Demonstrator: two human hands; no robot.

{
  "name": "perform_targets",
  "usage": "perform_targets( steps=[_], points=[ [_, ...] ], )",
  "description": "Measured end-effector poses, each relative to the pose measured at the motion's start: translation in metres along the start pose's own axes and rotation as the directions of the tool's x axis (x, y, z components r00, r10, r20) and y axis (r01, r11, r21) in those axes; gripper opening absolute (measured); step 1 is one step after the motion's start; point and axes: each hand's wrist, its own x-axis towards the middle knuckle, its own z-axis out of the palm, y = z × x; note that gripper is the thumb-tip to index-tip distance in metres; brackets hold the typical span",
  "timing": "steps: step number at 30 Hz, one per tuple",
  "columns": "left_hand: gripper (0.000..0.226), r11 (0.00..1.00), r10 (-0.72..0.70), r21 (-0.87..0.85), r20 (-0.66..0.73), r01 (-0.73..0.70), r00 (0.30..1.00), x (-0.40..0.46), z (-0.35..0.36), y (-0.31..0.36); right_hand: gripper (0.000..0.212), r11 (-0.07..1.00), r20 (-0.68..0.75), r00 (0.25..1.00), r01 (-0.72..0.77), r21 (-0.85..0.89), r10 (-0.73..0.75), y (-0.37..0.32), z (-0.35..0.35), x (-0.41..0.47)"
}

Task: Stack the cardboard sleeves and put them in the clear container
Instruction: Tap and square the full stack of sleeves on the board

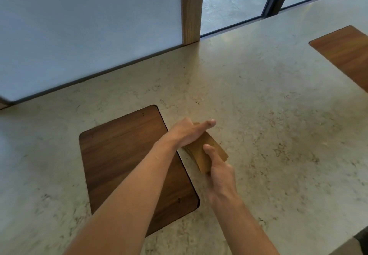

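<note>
A stack of sleeves (201,151) is gripped by the right hand (220,172) above the table (258,105); the left hand (189,132) is laid flat along its far side, fingers straight.

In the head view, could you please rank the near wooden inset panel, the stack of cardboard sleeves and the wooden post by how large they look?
1. Near wooden inset panel, clearly largest.
2. Wooden post; farther away and cut off at the top, so its true size is unsure.
3. Stack of cardboard sleeves, partly covered by both hands.
</note>
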Motion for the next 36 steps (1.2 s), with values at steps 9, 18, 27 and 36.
perform_targets(
  steps=[9, 18, 27, 36],
  points=[
    [0.136, 0.890, 0.056, -0.449, -0.063, -0.078, 0.996, -0.020, 0.006, -0.048, 0.108, 0.941, 0.136, 0.981, 0.174, -0.292, -0.139, 0.011, -0.010, 0.009],
    [0.081, 0.642, 0.183, -0.654, -0.375, -0.399, 0.909, -0.061, 0.017, -0.084, 0.115, 0.723, 0.502, 0.799, 0.557, -0.409, -0.331, 0.007, -0.013, 0.015],
    [0.104, 0.726, 0.119, -0.360, -0.773, -0.586, 0.623, -0.116, 0.022, -0.206, 0.128, 0.493, 0.891, 0.453, 0.784, -0.378, -0.039, 0.064, 0.038, 0.025],
    [0.107, 0.582, 0.086, -0.449, -0.795, -0.678, 0.600, -0.115, 0.040, -0.239, 0.110, 0.603, 0.940, 0.322, 0.773, -0.195, -0.109, 0.111, 0.037, 0.031]
  ],
)
